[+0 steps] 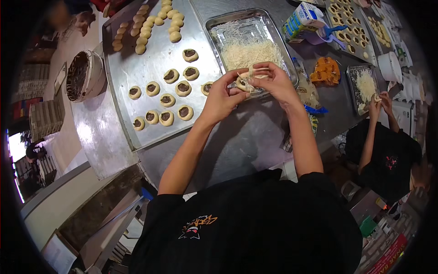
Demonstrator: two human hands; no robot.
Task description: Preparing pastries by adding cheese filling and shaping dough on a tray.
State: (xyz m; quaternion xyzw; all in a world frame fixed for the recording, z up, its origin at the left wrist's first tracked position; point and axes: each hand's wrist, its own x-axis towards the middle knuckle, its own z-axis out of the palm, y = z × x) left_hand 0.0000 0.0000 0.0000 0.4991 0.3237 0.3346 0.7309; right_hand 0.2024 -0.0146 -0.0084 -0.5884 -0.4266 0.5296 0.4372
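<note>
Between both hands, over the near end of a metal tray (pixel 211 35), I hold a dough round (pixel 243 82) with dark filling showing and pale shreds on it. My left hand (pixel 223 97) closes its thumb and fingers on the near left side. From the right, my right hand (pixel 276 87) grips it with thumb and bent fingers. Pale shreds like grated cheese (pixel 250 51) fill much of the tray. To the left, a large baking sheet (pixel 132 68) carries several dough rounds (pixel 183 89) topped with dark filling. Plain dough balls (pixel 146 29) line its far end.
A white bucket (pixel 98 75) smeared with dark paste stands left of the sheet. Right of the tray are a milk carton (pixel 303 22), purple container (pixel 315 39), orange packet (pixel 325 71) and plastic bag (pixel 306 91). Further right, a co-worker (pixel 381 153) handles dough by another shred tray (pixel 353 77).
</note>
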